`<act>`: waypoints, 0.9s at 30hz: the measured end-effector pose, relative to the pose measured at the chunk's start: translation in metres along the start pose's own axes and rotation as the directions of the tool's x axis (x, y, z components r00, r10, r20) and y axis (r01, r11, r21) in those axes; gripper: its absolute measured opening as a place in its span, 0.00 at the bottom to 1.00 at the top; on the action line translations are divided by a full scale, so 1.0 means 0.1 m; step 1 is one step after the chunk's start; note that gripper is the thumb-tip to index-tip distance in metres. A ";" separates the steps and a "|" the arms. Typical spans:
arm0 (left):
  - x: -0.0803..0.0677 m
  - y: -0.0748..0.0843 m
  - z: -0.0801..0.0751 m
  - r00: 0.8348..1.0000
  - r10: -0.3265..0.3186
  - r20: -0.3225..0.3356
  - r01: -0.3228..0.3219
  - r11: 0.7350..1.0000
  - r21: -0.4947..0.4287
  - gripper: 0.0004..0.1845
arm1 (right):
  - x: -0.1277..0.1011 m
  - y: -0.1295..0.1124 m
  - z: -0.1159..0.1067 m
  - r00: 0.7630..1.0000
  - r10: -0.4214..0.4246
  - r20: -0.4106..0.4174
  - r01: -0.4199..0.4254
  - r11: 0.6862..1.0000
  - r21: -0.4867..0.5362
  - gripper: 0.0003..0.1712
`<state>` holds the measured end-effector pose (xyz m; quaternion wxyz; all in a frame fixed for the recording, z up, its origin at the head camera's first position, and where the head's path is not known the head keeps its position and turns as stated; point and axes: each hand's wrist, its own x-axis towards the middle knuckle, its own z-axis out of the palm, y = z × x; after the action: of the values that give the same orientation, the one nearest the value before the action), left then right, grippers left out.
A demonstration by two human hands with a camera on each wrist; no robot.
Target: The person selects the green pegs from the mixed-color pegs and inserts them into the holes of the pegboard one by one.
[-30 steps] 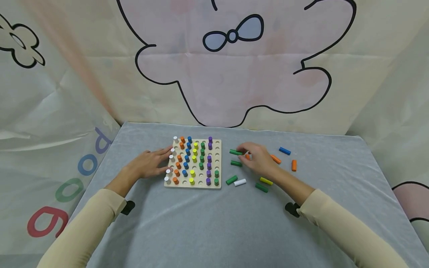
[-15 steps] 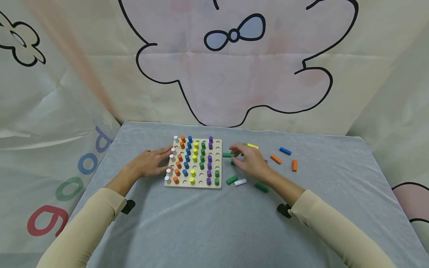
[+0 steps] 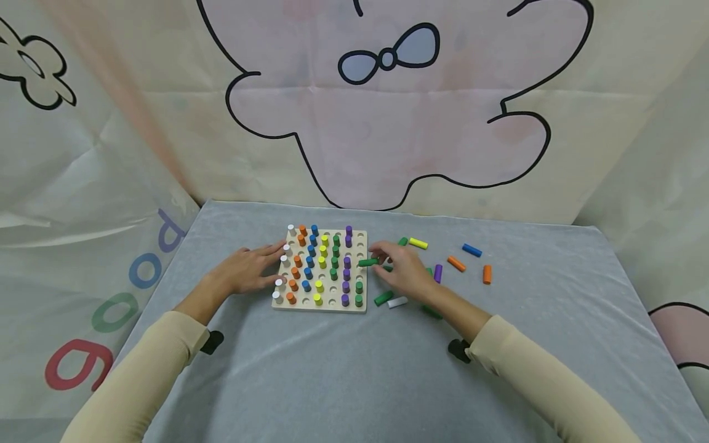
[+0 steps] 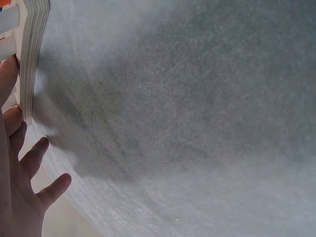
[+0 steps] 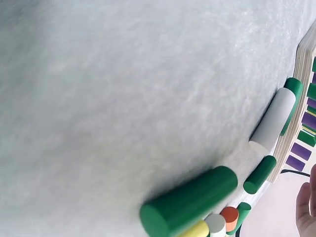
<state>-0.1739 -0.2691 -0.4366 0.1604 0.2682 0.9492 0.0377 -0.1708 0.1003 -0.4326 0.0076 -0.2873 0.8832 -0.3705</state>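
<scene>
A light wooden pegboard (image 3: pixel 327 309) lies on the blue-grey cloth, bearing columns of white, orange, blue, yellow, green and purple pegs. My left hand (image 3: pixel 250 271) rests against its left edge; in the left wrist view, thumb and a finger touch the edge (image 4: pixel 32 59) while the other fingers spread apart. My right hand (image 3: pixel 408 271) pinches a green peg (image 3: pixel 367 263) by one end, held sideways over the board's right edge. Two green pegs (image 3: pixel 359 294) stand in the rightmost column, towards the front. Only fingertips (image 5: pixel 303 205) of the right hand show in the right wrist view.
Loose pegs lie right of the board: a white peg (image 3: pixel 397 302), several green ones (image 3: pixel 383 298), a yellow peg (image 3: pixel 418 243), a purple peg (image 3: pixel 438 272), a blue peg (image 3: pixel 472 250) and orange ones (image 3: pixel 456 263). A printed curtain (image 3: pixel 454 141) hangs behind the table.
My right hand has picked up a green peg and carried it left to the board's right edge. The left hand has stayed at the board's left side.
</scene>
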 end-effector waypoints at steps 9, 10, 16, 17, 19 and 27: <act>0.00 0.00 0.01 1.000 -0.001 -0.002 0.001 1.000 -0.004 0.40 | 0.02 -0.01 0.08 1.000 0.002 0.020 -0.003 1.000 0.030 0.20; 0.00 0.00 0.01 1.000 0.001 -0.006 -0.001 1.000 -0.003 0.40 | 0.01 -0.01 0.08 1.000 -0.001 0.019 0.001 1.000 0.028 0.20; 0.00 0.01 0.02 1.000 0.006 -0.017 -0.006 1.000 0.004 0.40 | 0.02 -0.03 0.10 0.999 -0.004 0.036 0.003 1.000 0.021 0.19; 0.00 0.01 0.02 1.000 0.004 -0.016 -0.004 1.000 0.002 0.40 | 0.02 -0.03 0.10 0.999 -0.006 0.043 0.005 1.000 0.025 0.20; 0.00 0.01 0.02 1.000 0.002 -0.016 -0.002 1.000 0.000 0.40 | 0.03 -0.05 0.11 0.998 -0.010 0.060 0.008 1.000 0.030 0.20; -0.01 0.01 0.00 1.000 -0.003 -0.013 0.003 1.000 -0.006 0.40 | 0.05 -0.08 0.13 0.993 -0.017 0.113 0.018 1.000 -0.008 0.21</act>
<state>-0.1724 -0.2691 -0.4364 0.1550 0.2660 0.9505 0.0420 -0.1679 0.0847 -0.4354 0.0531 -0.3157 0.8805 -0.3497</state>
